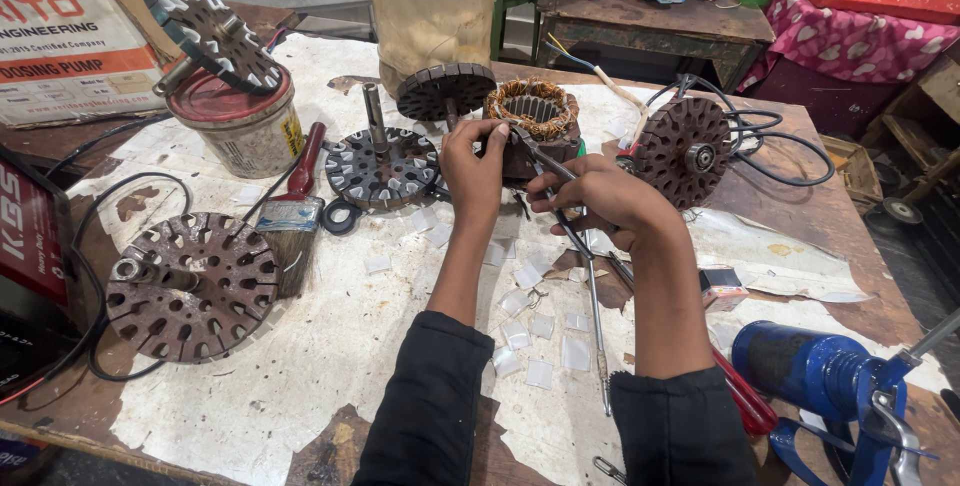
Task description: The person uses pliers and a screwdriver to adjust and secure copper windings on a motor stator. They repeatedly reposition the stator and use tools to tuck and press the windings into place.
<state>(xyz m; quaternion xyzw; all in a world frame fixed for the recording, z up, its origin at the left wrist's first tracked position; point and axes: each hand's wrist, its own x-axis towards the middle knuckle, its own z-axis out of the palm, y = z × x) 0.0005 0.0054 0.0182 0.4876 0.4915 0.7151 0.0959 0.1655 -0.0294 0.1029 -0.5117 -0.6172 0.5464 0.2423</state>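
My left hand (474,168) grips the near side of a small motor stator (533,111) with copper windings, standing on the paper-covered workbench (330,346). My right hand (598,196) holds a thin metal tool (545,158) whose tip points into the stator's edge. Both forearms wear dark sleeves pushed up. Several small white paper slips (540,328) lie scattered below my hands.
Rusty rotor discs lie at the left (190,284), centre (380,168) and right (686,151). A paint tin (238,126), a brush (292,221), black cables (770,146), a blue vise (830,376), a red-handled screwdriver (745,401) and a long metal rod (597,331) surround the work area.
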